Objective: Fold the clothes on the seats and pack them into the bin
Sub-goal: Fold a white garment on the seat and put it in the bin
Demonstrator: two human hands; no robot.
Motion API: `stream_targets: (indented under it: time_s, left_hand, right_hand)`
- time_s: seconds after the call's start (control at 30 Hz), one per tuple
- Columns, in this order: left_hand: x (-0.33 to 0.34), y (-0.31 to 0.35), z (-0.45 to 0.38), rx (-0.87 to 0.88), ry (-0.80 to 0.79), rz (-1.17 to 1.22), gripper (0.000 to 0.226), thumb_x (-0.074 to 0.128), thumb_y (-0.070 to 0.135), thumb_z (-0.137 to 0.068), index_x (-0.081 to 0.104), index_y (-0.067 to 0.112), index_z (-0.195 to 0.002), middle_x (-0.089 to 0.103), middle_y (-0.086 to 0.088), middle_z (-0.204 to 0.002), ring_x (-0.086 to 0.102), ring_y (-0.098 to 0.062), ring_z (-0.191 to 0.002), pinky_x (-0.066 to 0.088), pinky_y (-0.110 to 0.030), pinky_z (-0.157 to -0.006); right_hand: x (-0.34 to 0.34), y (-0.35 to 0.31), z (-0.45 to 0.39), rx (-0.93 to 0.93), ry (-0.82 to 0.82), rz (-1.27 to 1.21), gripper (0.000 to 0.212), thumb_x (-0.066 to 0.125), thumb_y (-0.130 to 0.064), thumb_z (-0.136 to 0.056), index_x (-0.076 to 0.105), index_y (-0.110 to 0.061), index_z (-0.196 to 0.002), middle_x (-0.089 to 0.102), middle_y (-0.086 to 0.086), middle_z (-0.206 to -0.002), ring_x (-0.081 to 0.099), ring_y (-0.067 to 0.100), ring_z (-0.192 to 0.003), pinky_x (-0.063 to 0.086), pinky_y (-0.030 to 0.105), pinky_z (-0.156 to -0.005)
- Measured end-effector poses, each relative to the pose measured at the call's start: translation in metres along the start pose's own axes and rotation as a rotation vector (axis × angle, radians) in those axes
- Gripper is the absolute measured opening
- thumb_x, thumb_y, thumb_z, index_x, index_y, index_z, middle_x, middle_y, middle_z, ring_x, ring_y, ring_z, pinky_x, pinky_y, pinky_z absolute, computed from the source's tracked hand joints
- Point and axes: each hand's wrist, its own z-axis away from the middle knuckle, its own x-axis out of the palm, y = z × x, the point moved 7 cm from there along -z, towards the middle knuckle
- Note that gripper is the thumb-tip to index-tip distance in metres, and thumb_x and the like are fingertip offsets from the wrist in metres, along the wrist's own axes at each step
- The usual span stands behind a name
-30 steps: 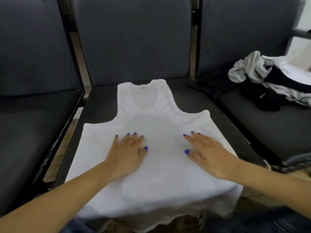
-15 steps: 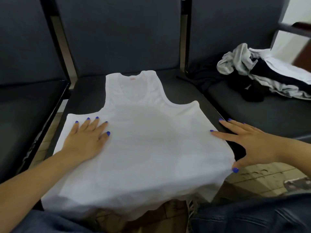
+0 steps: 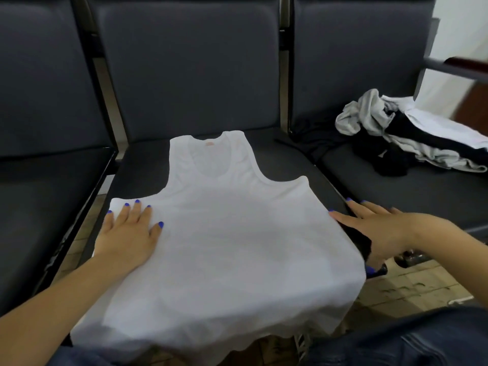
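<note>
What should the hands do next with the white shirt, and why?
Probably fold one side in toward the middle. The white tank top lies spread flat on the middle seat, the left hand rests flat on its left edge, and the right hand sits at its right edge, so a side fold seems ready to start.

A tank top lies flat on the middle seat; a clothes pile sits on the seat to its right.
</note>
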Motion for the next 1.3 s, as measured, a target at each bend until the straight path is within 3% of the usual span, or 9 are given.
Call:
stream_targets:
  time_s: [0.1,0.23,0.37,0.57,0.63,0.77,1.1,1.23,1.3]
  left_hand:
    - [0.0,-0.004,0.003,-0.117,-0.016,-0.009,0.061,0.015,0.042,-0.101,0.009,0.009,-0.151,0.004,-0.011,-0.159,0.003,-0.023,-0.148,0.006,-0.045,-0.118]
    - [-0.013,0.006,-0.008,-0.102,0.024,0.003,0.059,0.015,0.041,-0.102,0.007,0.011,-0.151,0.008,-0.007,-0.159,0.005,-0.021,-0.147,0.001,-0.048,-0.117]
    - [-0.028,0.018,-0.034,-0.065,0.025,0.051,0.053,0.018,0.036,-0.103,0.015,0.011,-0.15,0.015,-0.008,-0.158,0.008,-0.022,-0.147,0.004,-0.045,-0.118]
    - [-0.066,0.028,-0.085,-0.047,0.218,0.276,0.033,0.04,0.016,-0.099,0.049,0.012,-0.131,0.06,-0.007,-0.121,0.053,-0.023,-0.113,0.033,-0.033,-0.103]
    - [-0.076,0.028,-0.106,-0.051,0.225,0.283,0.034,0.04,0.014,-0.099,0.046,0.013,-0.132,0.059,-0.007,-0.12,0.055,-0.024,-0.108,0.037,-0.033,-0.095]
    - [-0.084,0.024,-0.154,-0.056,0.201,0.303,0.042,0.036,0.018,-0.1,0.035,0.018,-0.142,0.051,-0.005,-0.133,0.05,-0.024,-0.12,0.029,-0.039,-0.104]
    - [-0.073,0.03,-0.275,-0.013,0.065,0.507,0.041,0.048,0.031,-0.098,0.044,0.023,-0.139,0.049,-0.009,-0.135,0.042,-0.03,-0.125,0.038,-0.04,-0.102]
    - [-0.075,0.032,-0.297,-0.007,-0.159,0.596,0.024,0.063,0.024,-0.09,0.062,0.011,-0.11,0.061,-0.007,-0.104,0.056,-0.021,-0.092,0.048,-0.031,-0.072]
    - [-0.086,0.03,-0.303,0.005,-0.128,0.626,0.014,0.062,0.021,-0.091,0.061,0.012,-0.101,0.057,-0.005,-0.085,0.052,-0.017,-0.074,0.041,-0.026,-0.055]
  right_hand:
    - [-0.008,0.001,0.01,0.047,0.03,-0.004,0.104,0.066,-0.027,-0.086,-0.017,-0.028,-0.15,-0.011,0.006,-0.16,-0.007,0.028,-0.147,0.013,0.047,-0.118]
    - [-0.019,-0.041,0.007,-0.14,0.057,-0.025,0.091,0.053,-0.041,-0.095,-0.018,-0.025,-0.15,-0.018,0.001,-0.159,-0.01,0.019,-0.147,0.008,0.036,-0.119]
    - [-0.042,-0.061,-0.02,-0.135,0.06,0.12,0.095,0.059,-0.039,-0.091,-0.014,-0.026,-0.151,-0.02,0.004,-0.158,-0.011,0.023,-0.147,0.01,0.039,-0.119]
    - [-0.107,-0.091,-0.074,-0.196,0.177,-0.027,0.073,0.049,-0.035,-0.095,0.007,-0.024,-0.153,0.018,0.006,-0.154,0.015,0.027,-0.143,0.031,0.037,-0.11]
    - [-0.133,-0.102,-0.096,-0.221,0.259,-0.086,0.072,0.051,-0.035,-0.094,0.01,-0.025,-0.153,0.024,0.004,-0.151,0.021,0.026,-0.141,0.032,0.038,-0.109]
    - [-0.192,-0.118,-0.143,-0.263,0.351,-0.282,0.068,0.05,-0.025,-0.096,0.014,-0.021,-0.153,0.023,0.006,-0.154,0.03,0.028,-0.138,0.035,0.035,-0.107]
    - [-0.277,-0.13,-0.268,-0.277,0.497,-0.509,0.042,0.042,-0.008,-0.095,0.048,-0.013,-0.136,0.047,0.009,-0.138,0.051,0.028,-0.119,0.046,0.034,-0.097]
    - [-0.289,-0.123,-0.289,-0.186,0.372,-0.419,0.019,0.06,-0.013,-0.084,0.06,-0.008,-0.102,0.061,0.011,-0.101,0.059,0.025,-0.084,0.046,0.029,-0.064]
    - [-0.298,-0.114,-0.29,-0.136,0.323,-0.382,0.016,0.067,-0.017,-0.082,0.051,-0.013,-0.083,0.054,0.008,-0.087,0.05,0.021,-0.072,0.041,0.029,-0.058]
